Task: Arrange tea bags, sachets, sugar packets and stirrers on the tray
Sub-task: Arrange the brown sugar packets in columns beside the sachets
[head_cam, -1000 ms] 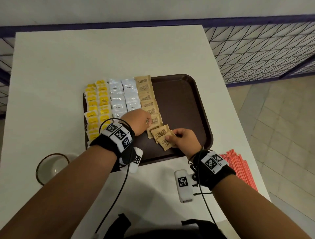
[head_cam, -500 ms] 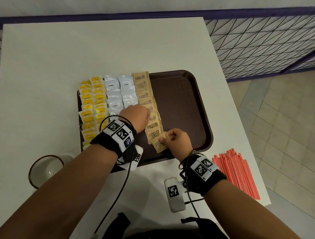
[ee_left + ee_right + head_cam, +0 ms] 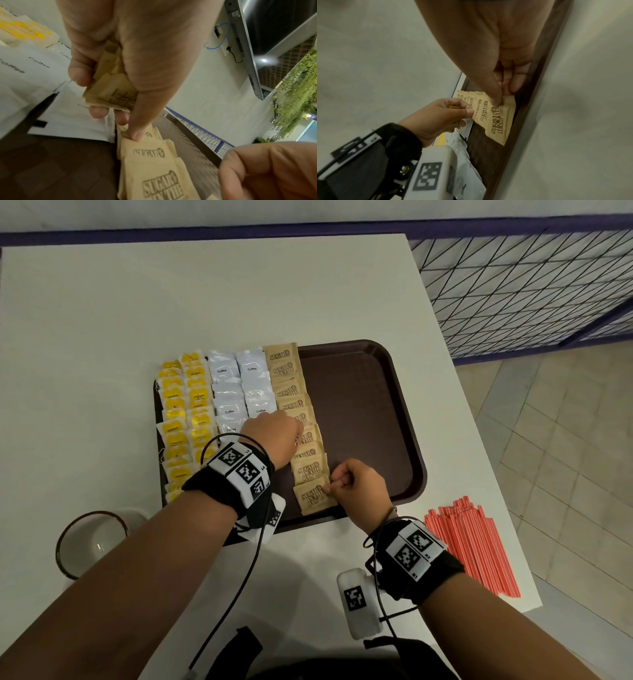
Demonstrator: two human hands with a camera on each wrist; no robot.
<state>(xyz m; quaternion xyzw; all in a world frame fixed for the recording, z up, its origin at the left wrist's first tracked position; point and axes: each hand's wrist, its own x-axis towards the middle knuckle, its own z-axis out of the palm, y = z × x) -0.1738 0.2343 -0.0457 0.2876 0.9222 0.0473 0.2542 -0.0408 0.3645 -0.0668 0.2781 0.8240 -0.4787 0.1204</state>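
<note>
A dark brown tray (image 3: 359, 392) holds columns of yellow tea bags (image 3: 181, 419), white coffee sachets (image 3: 239, 385) and a column of brown sugar packets (image 3: 291, 392). My left hand (image 3: 274, 436) grips a small stack of brown sugar packets (image 3: 111, 93) in its curled fingers, and its thumb presses on the column. My right hand (image 3: 352, 484) pinches the right edge of the nearest sugar packet (image 3: 313, 496), which lies flat at the column's near end (image 3: 498, 119). Red stirrers (image 3: 472, 549) lie in a pile on the table to the right of the tray.
The tray sits on a white table (image 3: 205, 302). A round glass cup (image 3: 90, 542) stands near the front left. The table's right edge drops to a tiled floor (image 3: 565, 457), behind a wire mesh railing (image 3: 531, 285). The tray's right half is bare.
My right hand moved left with the sugar packet and laid it flat at the near end of the sugar column. The left hand stayed on the column.
</note>
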